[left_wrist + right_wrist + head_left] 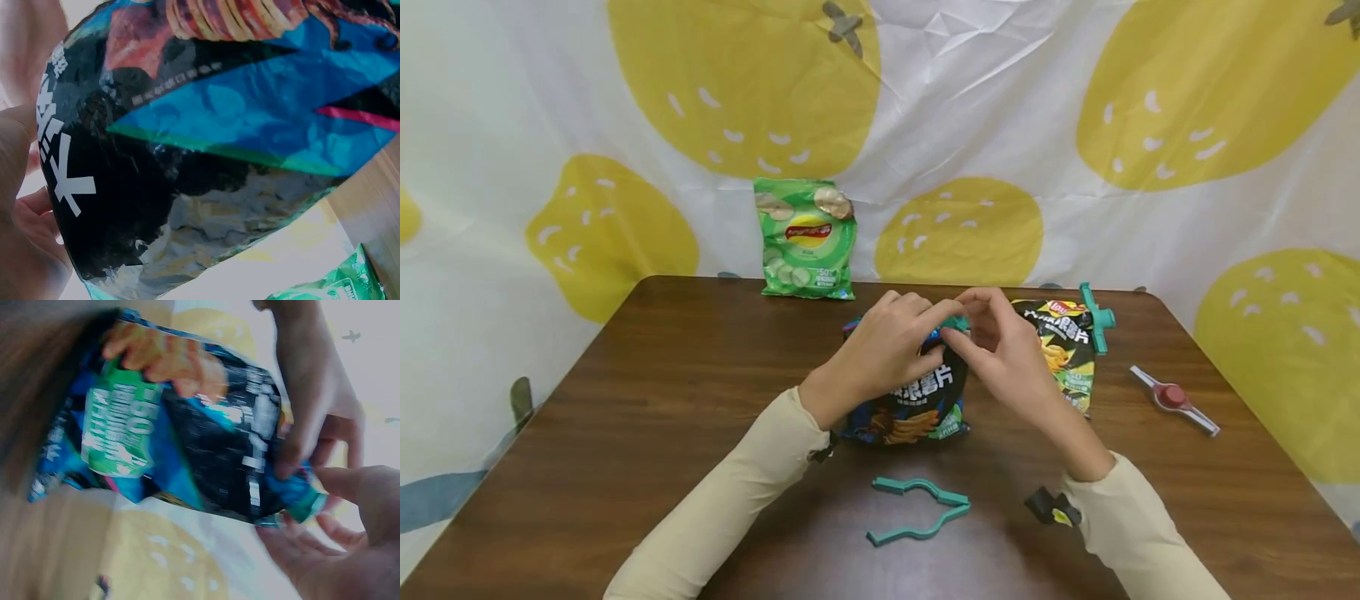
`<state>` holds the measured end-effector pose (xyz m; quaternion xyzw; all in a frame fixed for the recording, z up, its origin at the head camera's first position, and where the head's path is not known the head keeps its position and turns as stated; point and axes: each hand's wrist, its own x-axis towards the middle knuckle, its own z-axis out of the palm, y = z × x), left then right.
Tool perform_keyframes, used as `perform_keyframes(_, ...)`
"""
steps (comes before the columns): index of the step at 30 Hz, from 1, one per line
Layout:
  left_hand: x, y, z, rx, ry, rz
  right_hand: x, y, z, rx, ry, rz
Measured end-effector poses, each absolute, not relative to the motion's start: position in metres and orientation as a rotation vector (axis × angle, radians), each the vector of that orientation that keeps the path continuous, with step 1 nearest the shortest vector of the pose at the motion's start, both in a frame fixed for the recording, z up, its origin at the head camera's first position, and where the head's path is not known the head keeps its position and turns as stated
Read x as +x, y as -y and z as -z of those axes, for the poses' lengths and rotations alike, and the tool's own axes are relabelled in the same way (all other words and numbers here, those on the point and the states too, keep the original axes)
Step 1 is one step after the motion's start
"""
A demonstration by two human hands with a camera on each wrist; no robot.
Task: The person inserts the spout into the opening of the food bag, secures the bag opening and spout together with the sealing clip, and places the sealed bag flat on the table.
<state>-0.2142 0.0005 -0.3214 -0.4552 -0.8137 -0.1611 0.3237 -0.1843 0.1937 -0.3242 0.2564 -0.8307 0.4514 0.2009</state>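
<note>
A black and blue chip bag stands upright in front of me, with its top folded down. My left hand pinches the folded top from the left, thumb in front. From the right, my right hand grips the same fold, its fingertips close to the left ones. Between the hands a teal-green piece shows at the fold, partly hidden by fingers. In the left wrist view the bag's printed back fills most of the picture. A teal clip lies spread in a V on the table, nearer me.
Behind my right hand lies a black and yellow chip bag with a teal clip across its edge. A white clip with a red knob lies right of it. A green chip bag stands at the table's back edge.
</note>
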Motion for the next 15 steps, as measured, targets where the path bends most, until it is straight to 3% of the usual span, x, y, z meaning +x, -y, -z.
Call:
perform_keyframes(7,-0.215,0.015,0.319,-1.218,2.114,0.506,-0.155,-0.19,0.327,0.832,2.45,-0.966)
perform_keyframes(15,-0.208,0.033,0.327,-1.239,2.106,0.525,-0.105,-0.186,0.362,1.43,2.842,-0.673)
